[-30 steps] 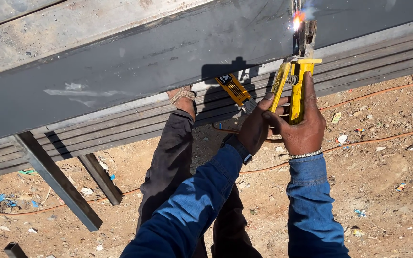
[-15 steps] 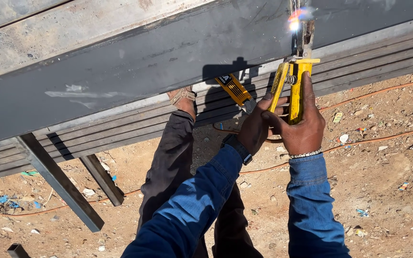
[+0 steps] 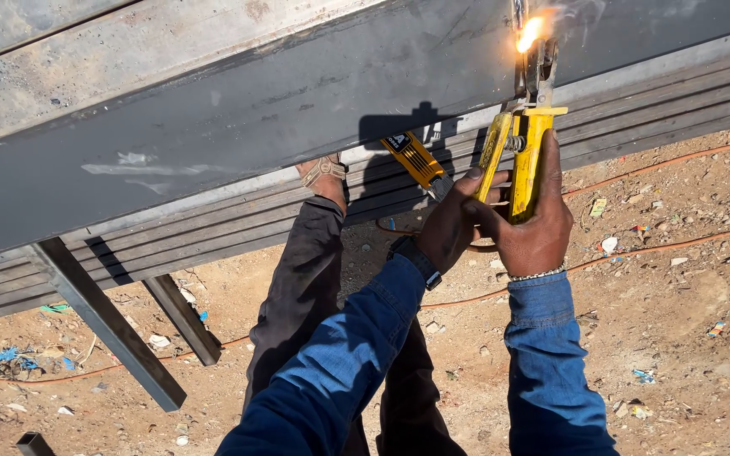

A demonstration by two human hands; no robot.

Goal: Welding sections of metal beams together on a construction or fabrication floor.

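My right hand (image 3: 536, 221) grips the yellow handles of a welding electrode holder (image 3: 524, 150). Its jaws point up at the edge of a long grey steel beam (image 3: 238, 118), where a bright orange arc (image 3: 528, 35) burns. My left hand (image 3: 449, 226) is closed on the left handle of the same holder, steadying it. A second yellow and black tool (image 3: 414, 157) lies against the steel rails just left of my left hand. Both arms wear blue denim sleeves, and a dark watch sits on my left wrist.
Stacked grey steel sections (image 3: 652, 93) run diagonally under the beam. Two steel legs (image 3: 111, 325) slant down to the sandy ground. An orange cable (image 3: 661, 245) trails across the dirt. My dark trousered leg and sandalled foot (image 3: 323, 173) rest against the rails. Litter is scattered around.
The arc at the holder's tip has grown brighter and more orange. Hands and holder stay in nearly the same place.
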